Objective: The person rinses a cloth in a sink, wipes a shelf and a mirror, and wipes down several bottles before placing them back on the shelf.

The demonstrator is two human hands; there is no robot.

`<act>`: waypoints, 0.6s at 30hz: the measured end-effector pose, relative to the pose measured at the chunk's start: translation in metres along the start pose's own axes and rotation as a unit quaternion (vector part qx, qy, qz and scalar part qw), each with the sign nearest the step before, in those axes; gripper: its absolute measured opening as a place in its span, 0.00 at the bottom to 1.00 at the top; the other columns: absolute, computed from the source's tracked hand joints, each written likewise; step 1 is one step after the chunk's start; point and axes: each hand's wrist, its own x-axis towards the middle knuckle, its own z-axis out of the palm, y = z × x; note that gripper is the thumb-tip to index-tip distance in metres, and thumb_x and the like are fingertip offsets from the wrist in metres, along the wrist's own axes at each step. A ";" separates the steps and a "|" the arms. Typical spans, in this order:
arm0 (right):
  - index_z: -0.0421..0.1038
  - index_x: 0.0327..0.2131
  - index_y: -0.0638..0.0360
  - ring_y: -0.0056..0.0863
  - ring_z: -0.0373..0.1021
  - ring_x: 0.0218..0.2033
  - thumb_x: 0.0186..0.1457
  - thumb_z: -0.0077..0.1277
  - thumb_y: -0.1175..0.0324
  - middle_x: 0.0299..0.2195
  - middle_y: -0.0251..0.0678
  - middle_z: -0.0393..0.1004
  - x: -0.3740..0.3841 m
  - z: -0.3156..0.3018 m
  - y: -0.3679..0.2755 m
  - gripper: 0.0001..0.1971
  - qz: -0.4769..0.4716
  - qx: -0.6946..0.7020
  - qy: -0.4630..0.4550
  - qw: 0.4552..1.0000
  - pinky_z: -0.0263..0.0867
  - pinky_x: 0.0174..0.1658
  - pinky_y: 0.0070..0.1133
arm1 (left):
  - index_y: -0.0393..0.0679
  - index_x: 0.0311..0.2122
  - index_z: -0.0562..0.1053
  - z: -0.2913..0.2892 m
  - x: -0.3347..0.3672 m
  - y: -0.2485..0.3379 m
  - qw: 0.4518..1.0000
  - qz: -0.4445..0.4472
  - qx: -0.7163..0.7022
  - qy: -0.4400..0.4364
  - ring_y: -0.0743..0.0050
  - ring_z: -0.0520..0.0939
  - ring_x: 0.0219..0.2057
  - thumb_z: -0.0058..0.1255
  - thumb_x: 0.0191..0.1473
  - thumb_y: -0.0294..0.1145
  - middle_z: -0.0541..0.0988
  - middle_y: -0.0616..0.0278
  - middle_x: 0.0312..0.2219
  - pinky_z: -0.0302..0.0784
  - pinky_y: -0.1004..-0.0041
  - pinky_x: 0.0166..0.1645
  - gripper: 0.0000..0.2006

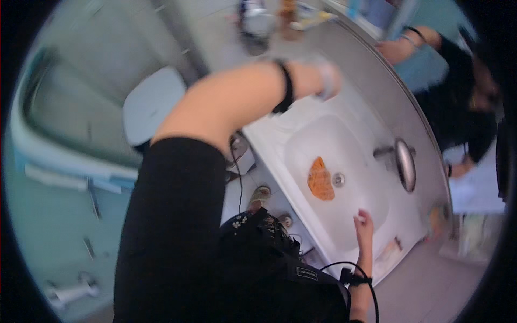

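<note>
My left arm, in a black sleeve, reaches across to the far left end of the white sink [350,129]. My left hand [327,81] is over the sink's rim there, with a black band at the wrist. Motion smears its fingers, and I cannot make out whether it holds anything. Over the near right part of the basin is my right hand [364,220], fingers loosely bent and apart, with nothing visible in them. A crumpled orange cloth [321,184] lies on the basin floor beside the metal drain [338,180]. Neither hand touches it.
A metal faucet [405,164] rises behind the basin, below a mirror reflecting me. Blurred bottles [256,24] stand at the far left end. A small item [390,249] lies on the sink's right ledge. A pale stool [154,105] and a bathtub [70,153] are to the left.
</note>
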 end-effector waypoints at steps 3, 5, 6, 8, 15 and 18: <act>0.66 0.43 0.60 0.18 0.66 0.27 0.48 0.51 0.69 0.35 0.33 0.69 -0.008 -0.013 0.018 0.17 0.067 0.011 -0.048 0.997 0.64 0.28 0.14 | 0.51 0.30 0.78 -0.092 -0.058 -0.017 0.984 -0.138 0.032 0.107 0.62 0.78 0.34 0.63 0.30 0.39 0.78 0.60 0.31 0.73 0.62 0.36 0.15; 0.67 0.43 0.60 0.17 0.65 0.26 0.47 0.53 0.68 0.33 0.32 0.70 -0.003 -0.017 0.032 0.18 0.071 0.010 -0.080 0.994 0.63 0.25 0.15 | 0.50 0.31 0.77 -0.109 -0.073 -0.030 0.974 -0.138 0.048 0.176 0.62 0.78 0.34 0.61 0.32 0.40 0.78 0.59 0.32 0.73 0.62 0.37 0.15; 0.67 0.42 0.61 0.17 0.65 0.25 0.46 0.53 0.68 0.33 0.32 0.70 0.002 -0.018 0.054 0.18 0.075 0.023 -0.094 0.992 0.63 0.23 0.15 | 0.50 0.32 0.77 -0.126 -0.081 -0.024 0.967 -0.121 0.061 0.215 0.62 0.77 0.34 0.60 0.33 0.40 0.77 0.59 0.32 0.72 0.62 0.37 0.15; 0.67 0.42 0.61 0.17 0.65 0.25 0.48 0.52 0.68 0.33 0.33 0.70 0.012 -0.011 0.050 0.17 0.015 -0.048 -0.139 0.989 0.63 0.24 0.15 | 0.49 0.33 0.76 -0.124 -0.107 -0.026 0.960 -0.120 0.064 0.243 0.62 0.77 0.34 0.58 0.35 0.40 0.77 0.59 0.32 0.72 0.62 0.37 0.15; 0.69 0.40 0.63 0.20 0.66 0.27 0.49 0.51 0.67 0.28 0.35 0.72 -0.002 0.026 -0.004 0.14 -0.155 -0.182 -0.213 0.947 0.65 0.32 0.18 | 0.47 0.37 0.73 -0.123 -0.182 -0.023 0.953 -0.144 0.063 0.259 0.63 0.76 0.34 0.51 0.43 0.41 0.75 0.57 0.34 0.72 0.61 0.37 0.15; 0.68 0.43 0.62 0.19 0.68 0.31 0.50 0.51 0.68 0.32 0.34 0.73 -0.028 0.024 -0.125 0.15 -0.145 -0.127 -0.355 0.915 0.65 0.33 0.17 | 0.46 0.39 0.72 -0.097 -0.196 -0.027 0.953 -0.178 0.014 0.247 0.63 0.76 0.34 0.48 0.46 0.42 0.75 0.56 0.35 0.72 0.60 0.37 0.16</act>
